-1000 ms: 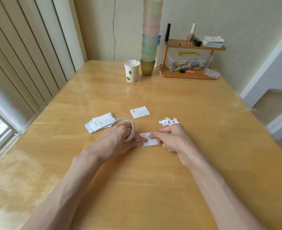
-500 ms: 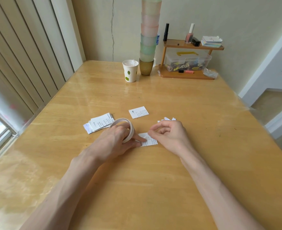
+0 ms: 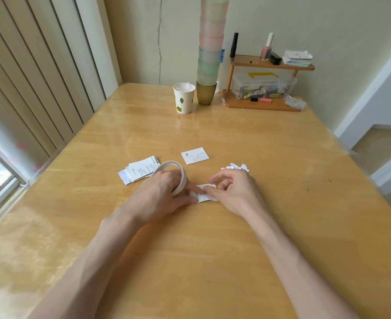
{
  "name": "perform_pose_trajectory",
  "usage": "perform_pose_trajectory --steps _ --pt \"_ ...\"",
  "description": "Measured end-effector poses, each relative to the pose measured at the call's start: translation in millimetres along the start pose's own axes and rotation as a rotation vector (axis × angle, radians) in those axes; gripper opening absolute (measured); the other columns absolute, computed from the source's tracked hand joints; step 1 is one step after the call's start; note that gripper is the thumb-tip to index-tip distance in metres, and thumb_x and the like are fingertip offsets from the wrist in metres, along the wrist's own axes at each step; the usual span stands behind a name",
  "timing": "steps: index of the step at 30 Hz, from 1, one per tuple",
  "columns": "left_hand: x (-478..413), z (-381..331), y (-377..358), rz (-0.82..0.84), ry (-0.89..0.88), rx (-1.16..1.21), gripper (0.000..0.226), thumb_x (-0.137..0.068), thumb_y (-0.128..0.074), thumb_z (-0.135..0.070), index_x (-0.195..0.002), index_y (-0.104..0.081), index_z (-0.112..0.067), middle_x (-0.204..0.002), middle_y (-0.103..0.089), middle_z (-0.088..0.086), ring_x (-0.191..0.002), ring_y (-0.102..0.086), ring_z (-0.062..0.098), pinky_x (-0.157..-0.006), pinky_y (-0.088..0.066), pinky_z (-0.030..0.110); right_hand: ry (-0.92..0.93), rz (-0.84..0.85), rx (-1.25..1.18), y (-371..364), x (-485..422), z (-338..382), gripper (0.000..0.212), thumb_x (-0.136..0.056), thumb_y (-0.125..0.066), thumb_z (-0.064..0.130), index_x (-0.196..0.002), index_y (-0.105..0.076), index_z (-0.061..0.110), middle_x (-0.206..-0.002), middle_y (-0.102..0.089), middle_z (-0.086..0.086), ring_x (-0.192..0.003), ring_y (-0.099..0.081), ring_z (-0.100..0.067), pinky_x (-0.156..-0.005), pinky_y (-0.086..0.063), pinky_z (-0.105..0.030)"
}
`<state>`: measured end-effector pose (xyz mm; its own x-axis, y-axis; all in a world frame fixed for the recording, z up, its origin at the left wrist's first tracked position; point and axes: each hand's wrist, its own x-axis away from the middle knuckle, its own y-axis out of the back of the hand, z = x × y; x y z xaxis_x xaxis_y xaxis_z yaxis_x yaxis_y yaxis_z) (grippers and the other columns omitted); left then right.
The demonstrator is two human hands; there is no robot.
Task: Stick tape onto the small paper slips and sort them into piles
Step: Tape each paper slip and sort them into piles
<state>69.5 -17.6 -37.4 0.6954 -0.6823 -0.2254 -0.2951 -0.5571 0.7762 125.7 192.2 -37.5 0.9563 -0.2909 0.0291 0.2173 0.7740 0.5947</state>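
A white tape roll (image 3: 176, 173) stands on edge mid-table with my left hand (image 3: 164, 196) gripping it, fingers through the ring. That hand's index fingertip presses on a small printed paper slip (image 3: 204, 194) lying flat between my hands. My right hand (image 3: 233, 192) hovers over the slip's right end with fingers curled; thumb and forefinger pinch at the slip's top edge. A pile of printed slips (image 3: 141, 172) lies left of the roll. One single slip (image 3: 195, 155) lies farther back. Several tiny white paper bits (image 3: 236, 167) sit behind my right hand.
At the wooden table's (image 3: 212, 261) far edge stand a white paper cup (image 3: 183, 97), a tall stack of coloured cups (image 3: 209, 54) and a wooden shelf (image 3: 261, 104) with a clear box, bottles and cards. Vertical blinds run along the left.
My right hand lifted off the slip, then came back down with its thumb and forefinger at the slip's top edge. The left hand and tape roll stayed put.
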Motion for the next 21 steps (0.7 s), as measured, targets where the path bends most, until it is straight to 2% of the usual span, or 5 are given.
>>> perform_pose_trajectory --steps 2,5,9,13,21 --pt "-0.7 -0.8 2.5 -0.015 0.057 0.035 0.022 -0.086 -0.083 -0.038 -0.108 -0.080 -0.039 -0.085 -0.068 -0.021 -0.082 -0.063 0.005 -0.075 -0.053 0.025 -0.003 -0.005 0.005 -0.2 -0.2 -1.1 0.014 -0.081 -0.086 0.029 -0.087 -0.074 0.029 -0.053 -0.057 0.014 -0.048 -0.051 0.002 -0.054 -0.042 -0.021" --pt "-1.1 -0.6 6.0 -0.076 0.138 0.082 0.028 -0.082 -0.079 -0.051 -0.106 -0.080 -0.037 -0.083 -0.067 -0.029 -0.070 -0.062 0.013 -0.060 -0.043 0.008 -0.004 -0.009 -0.001 -0.3 -0.5 -2.1 0.013 -0.082 -0.085 0.027 -0.088 -0.074 0.029 -0.052 -0.056 0.015 -0.048 -0.051 0.001 -0.054 -0.042 -0.021" --pt "-2.5 -4.0 0.3 -0.172 0.145 0.052 0.030 -0.082 -0.078 -0.055 -0.099 -0.080 -0.031 -0.078 -0.068 -0.015 -0.063 -0.060 0.013 -0.062 -0.046 0.017 0.008 -0.019 0.002 -1.5 1.1 -2.0 0.014 -0.082 -0.083 0.027 -0.090 -0.072 0.029 -0.052 -0.057 0.014 -0.049 -0.051 0.001 -0.056 -0.045 -0.021" --pt "-4.2 -5.2 -11.2 -0.148 0.166 0.008 0.027 -0.074 -0.085 -0.058 -0.089 -0.075 -0.039 -0.067 -0.062 -0.015 -0.069 -0.062 0.005 -0.070 -0.054 0.032 0.010 -0.022 -0.024 -2.9 3.2 -0.9 0.026 -0.083 -0.084 0.030 -0.103 -0.070 0.033 -0.060 -0.059 0.013 -0.053 -0.055 0.003 -0.058 -0.044 -0.020" --pt "-7.2 -0.7 -13.1 -0.106 0.182 0.045 0.027 -0.073 -0.086 -0.058 -0.086 -0.067 -0.043 -0.067 -0.059 -0.022 -0.066 -0.057 0.000 -0.064 -0.047 0.027 -0.085 0.050 -0.264 10.4 1.6 1.2 0.033 -0.082 -0.089 0.030 -0.110 -0.072 0.028 -0.064 -0.057 0.012 -0.064 -0.058 -0.006 -0.067 -0.048 -0.024"
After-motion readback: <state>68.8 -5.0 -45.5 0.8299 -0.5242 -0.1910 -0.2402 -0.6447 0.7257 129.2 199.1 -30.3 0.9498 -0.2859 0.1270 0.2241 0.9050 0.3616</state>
